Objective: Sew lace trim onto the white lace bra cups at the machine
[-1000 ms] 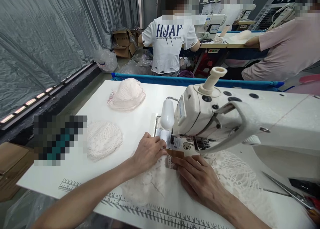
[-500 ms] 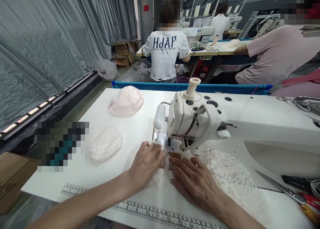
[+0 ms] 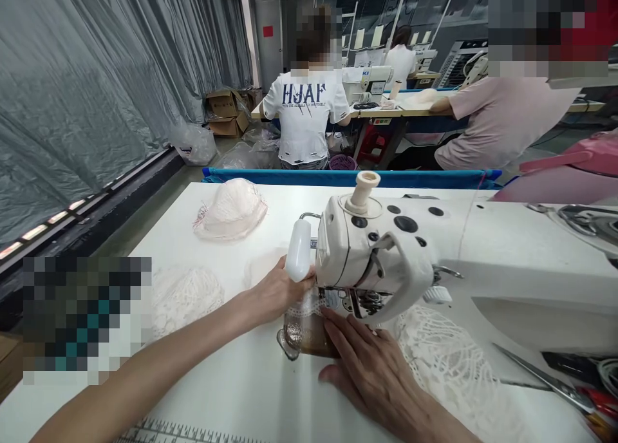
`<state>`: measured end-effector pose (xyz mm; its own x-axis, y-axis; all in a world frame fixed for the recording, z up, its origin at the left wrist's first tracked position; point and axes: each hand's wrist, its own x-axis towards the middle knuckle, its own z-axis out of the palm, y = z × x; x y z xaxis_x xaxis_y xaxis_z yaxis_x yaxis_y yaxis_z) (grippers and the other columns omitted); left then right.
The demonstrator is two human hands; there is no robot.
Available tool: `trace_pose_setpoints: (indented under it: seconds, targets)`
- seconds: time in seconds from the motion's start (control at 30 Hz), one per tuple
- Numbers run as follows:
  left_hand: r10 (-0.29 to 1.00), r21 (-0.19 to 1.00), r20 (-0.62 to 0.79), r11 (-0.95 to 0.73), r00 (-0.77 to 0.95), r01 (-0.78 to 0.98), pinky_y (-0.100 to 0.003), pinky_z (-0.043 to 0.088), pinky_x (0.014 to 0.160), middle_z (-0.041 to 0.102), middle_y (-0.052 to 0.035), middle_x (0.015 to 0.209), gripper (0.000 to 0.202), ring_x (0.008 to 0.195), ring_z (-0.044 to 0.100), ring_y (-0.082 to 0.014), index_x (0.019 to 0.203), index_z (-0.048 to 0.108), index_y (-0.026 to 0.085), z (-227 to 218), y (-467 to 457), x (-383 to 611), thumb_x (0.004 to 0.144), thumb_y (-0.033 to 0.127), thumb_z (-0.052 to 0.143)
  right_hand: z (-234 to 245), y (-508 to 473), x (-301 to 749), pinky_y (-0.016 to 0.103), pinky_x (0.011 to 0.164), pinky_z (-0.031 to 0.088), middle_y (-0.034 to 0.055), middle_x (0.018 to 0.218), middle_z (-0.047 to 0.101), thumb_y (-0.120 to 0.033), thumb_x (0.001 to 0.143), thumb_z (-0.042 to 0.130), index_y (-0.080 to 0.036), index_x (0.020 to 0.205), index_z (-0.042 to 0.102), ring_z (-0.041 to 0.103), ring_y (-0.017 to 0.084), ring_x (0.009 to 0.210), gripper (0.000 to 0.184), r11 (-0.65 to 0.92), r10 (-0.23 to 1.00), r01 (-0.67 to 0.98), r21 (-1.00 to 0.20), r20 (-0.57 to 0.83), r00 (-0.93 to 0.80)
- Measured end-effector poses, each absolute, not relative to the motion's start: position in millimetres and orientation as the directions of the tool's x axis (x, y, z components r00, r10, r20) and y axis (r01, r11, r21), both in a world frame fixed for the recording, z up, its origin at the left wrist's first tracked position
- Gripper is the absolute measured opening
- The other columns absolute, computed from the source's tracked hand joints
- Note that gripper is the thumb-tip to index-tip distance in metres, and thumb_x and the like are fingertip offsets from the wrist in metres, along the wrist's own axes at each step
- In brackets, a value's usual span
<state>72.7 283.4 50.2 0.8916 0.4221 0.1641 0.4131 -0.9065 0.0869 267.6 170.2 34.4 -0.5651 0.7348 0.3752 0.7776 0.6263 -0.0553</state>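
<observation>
Both hands lie flat and open on a strip of lace trim [image 3: 309, 304] at the foot of the sewing machine [image 3: 381, 263], gripping nothing. The left hand [image 3: 275, 292] presses the lace from the far left of the needle, likely to keep it taut and straight; the right hand [image 3: 371, 366] holds down the brownish fabric piece [image 3: 304, 337] just in front. More lace [image 3: 444, 359] spreads to the right across the white worktop [image 3: 232, 391]. The machine head hides the needle and the left fingertips, and scissors [image 3: 555, 385] are cut off at the right edge
</observation>
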Motion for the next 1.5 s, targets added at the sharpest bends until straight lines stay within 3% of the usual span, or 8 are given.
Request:
trace_pose_setpoints:
  seconds: [0.1, 0.27, 0.4, 0.63, 0.83, 1.17, 1.5]
  targets:
    - [0.485, 0.184, 0.184, -0.871, 0.855, 0.455, -0.034, 0.027, 0.102, 0.062, 0.0025, 0.084, 0.029, 0.081, 0.055, -0.0108, 0.081, 0.056, 0.018, 37.8, 288.8, 72.1, 0.093, 0.012, 0.03, 34.5, 172.9, 266.8, 0.034, 0.068, 0.04, 0.0169, 0.094, 0.068, -0.048, 0.096, 0.024, -0.007, 0.106, 0.06, 0.063, 0.022, 0.07, 0.055, 0.628, 0.723, 0.778, -0.026, 0.39, -0.57]
    - [0.525, 0.145, 0.19, -0.85, 0.829, 0.506, -0.037, 0.026, 0.105, 0.063, 0.0015, 0.085, 0.027, 0.091, 0.055, -0.0129, 0.083, 0.057, 0.018, 38.1, 288.8, 72.1, 0.092, 0.012, 0.032, 34.1, 172.7, 265.7, 0.034, 0.068, 0.039, 0.0181, 0.098, 0.067, -0.049, 0.096, 0.022, -0.007, 0.104, 0.06, 0.063, 0.022, 0.072, 0.057, 0.627, 0.718, 0.779, -0.01, 0.395, -0.573]
    - [0.516, 0.145, 0.207, -0.856, 0.831, 0.496, -0.039, 0.031, 0.101, 0.063, -0.0005, 0.092, 0.028, 0.085, 0.058, -0.0117, 0.089, 0.055, 0.017, 60.3, 262.1, 73.3, 0.092, 0.005, 0.031, 33.4, 169.2, 268.0, 0.034, 0.068, 0.038, 0.0161, 0.105, 0.066, -0.049, 0.095, 0.025, -0.009, 0.109, 0.059, 0.061, 0.022, 0.077, 0.054, 0.637, 0.708, 0.771, -0.019, 0.411, -0.574]
    - [0.474, -0.011, 0.277, -0.868, 0.836, 0.496, -0.037, 0.039, 0.085, 0.061, -0.006, 0.093, 0.02, 0.09, 0.057, -0.0165, 0.103, 0.053, 0.011, 57.7, 217.6, 79.4, 0.088, 0.005, 0.042, 35.3, 168.4, 272.0, 0.034, 0.069, 0.036, 0.0122, 0.103, 0.067, -0.043, 0.097, 0.029, -0.011, 0.106, 0.06, 0.059, 0.019, 0.075, 0.045, 0.667, 0.685, 0.742, -0.065, 0.445, -0.576]
    - [0.455, -0.066, 0.412, -0.849, 0.79, 0.524, -0.037, 0.04, 0.085, 0.063, -0.008, 0.1, 0.024, 0.095, 0.056, -0.0172, 0.109, 0.053, 0.009, 48.9, 215.0, 81.0, 0.088, 0.004, 0.042, 36.6, 169.3, 271.1, 0.033, 0.069, 0.034, 0.0113, 0.102, 0.068, -0.039, 0.098, 0.027, -0.01, 0.112, 0.058, 0.059, 0.019, 0.075, 0.045, 0.664, 0.678, 0.746, -0.039, 0.452, -0.58]
    - [0.44, -0.076, 0.424, -0.854, 0.792, 0.515, -0.037, 0.043, 0.083, 0.064, -0.0083, 0.09, 0.016, 0.093, 0.058, -0.0183, 0.096, 0.059, 0.008, 42.6, 213.8, 81.8, 0.087, 0.003, 0.046, 35.1, 169.6, 271.7, 0.034, 0.067, 0.037, 0.0106, 0.099, 0.068, -0.04, 0.098, 0.027, -0.012, 0.109, 0.06, 0.058, 0.017, 0.069, 0.045, 0.655, 0.696, 0.752, -0.074, 0.448, -0.562]
    - [0.396, -0.2, 0.449, -0.829, 0.801, 0.522, -0.037, 0.044, 0.087, 0.064, -0.0109, 0.103, 0.022, 0.101, 0.056, -0.0198, 0.105, 0.059, 0.005, 41.3, 213.0, 83.8, 0.088, 0.004, 0.045, 34.5, 169.6, 272.6, 0.035, 0.071, 0.037, 0.011, 0.096, 0.07, -0.038, 0.099, 0.025, -0.013, 0.103, 0.063, 0.062, 0.019, 0.074, 0.045, 0.642, 0.689, 0.766, -0.037, 0.465, -0.556]
